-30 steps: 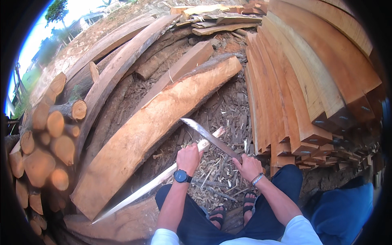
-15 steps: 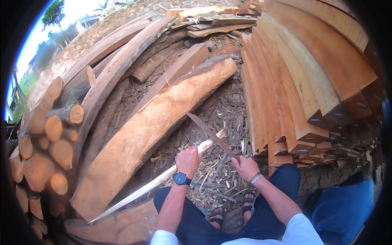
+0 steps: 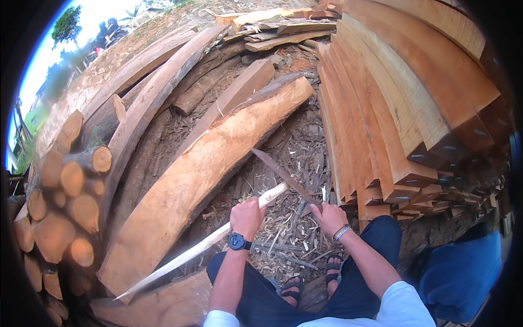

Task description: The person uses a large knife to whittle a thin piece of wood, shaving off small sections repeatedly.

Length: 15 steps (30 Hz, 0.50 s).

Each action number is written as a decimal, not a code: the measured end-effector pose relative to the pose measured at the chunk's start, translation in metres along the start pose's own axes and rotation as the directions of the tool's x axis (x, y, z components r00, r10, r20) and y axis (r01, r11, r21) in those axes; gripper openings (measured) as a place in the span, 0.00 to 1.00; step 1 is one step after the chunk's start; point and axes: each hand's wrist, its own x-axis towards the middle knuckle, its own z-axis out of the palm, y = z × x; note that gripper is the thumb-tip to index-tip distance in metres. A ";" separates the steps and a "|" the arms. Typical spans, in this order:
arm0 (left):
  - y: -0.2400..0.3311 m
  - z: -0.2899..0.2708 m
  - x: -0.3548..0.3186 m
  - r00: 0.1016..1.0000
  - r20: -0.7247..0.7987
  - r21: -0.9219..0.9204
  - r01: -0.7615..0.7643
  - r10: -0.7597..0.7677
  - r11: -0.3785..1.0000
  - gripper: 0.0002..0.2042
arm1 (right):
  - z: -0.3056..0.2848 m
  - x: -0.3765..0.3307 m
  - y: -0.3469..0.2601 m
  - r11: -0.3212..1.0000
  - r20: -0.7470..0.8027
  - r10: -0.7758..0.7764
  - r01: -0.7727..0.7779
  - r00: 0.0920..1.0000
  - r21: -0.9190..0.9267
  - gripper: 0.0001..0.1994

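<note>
While the left hand (image 3: 247,218) wraps its fingers round one pale, shaved, tapered wooden stick (image 3: 196,252), its tip crossing the near end of one broad, orange-brown wooden slab (image 3: 210,155), the right hand (image 3: 330,219), fingers curled, grips one dark metal machete (image 3: 281,173).

Marks we see, but no writing we can read
On the ends of the sawn beams (image 3: 436,103) stacked at the right we find short pale-blue marks (image 3: 449,147), too blurred for us to make out. The dark wristwatch (image 3: 236,241) and the patterned bracelet (image 3: 341,232) show too small for us to read any figures or letters on them.
</note>
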 end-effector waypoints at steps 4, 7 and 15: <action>0.001 0.001 -0.001 1.000 0.019 0.023 0.015 -0.016 1.000 0.16 | 0.004 -0.006 -0.001 0.999 0.009 -0.002 0.002 1.000 0.032 0.31; -0.001 -0.002 0.000 0.999 0.036 0.032 0.026 -0.027 0.999 0.17 | -0.002 -0.005 -0.002 0.999 0.016 -0.027 0.027 1.000 -0.021 0.31; -0.003 -0.003 -0.002 1.000 0.009 0.034 -0.001 0.001 0.999 0.16 | 0.002 -0.008 -0.002 0.999 0.040 -0.027 0.026 0.999 0.024 0.30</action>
